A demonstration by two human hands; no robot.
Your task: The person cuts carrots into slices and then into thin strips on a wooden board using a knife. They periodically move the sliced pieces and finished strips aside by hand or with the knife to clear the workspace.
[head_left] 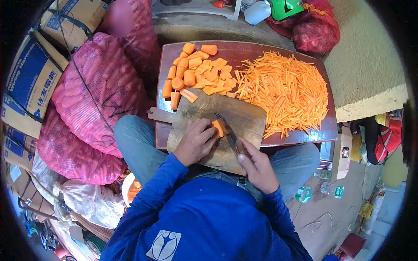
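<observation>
On the wooden cutting board (196, 104), my left hand (197, 142) is closed on an orange carrot piece (218, 128), holding it down. The knife (230, 135) is in my right hand (257, 165), its dark blade beside the right side of that piece. Behind the board, on the red-brown table (244, 48), carrot chunks (189, 77) and flat carrot slices (212, 73) lie at the left. A large heap of thin carrot strips (285, 93) covers the right part of the table.
Pink mesh sacks (98, 87) and cardboard boxes (32, 78) stand at the left. A white container (129, 188) is by my left knee. A red mesh bag (315, 32) lies behind the table, and plastic bottles (303, 194) are on the floor at the right.
</observation>
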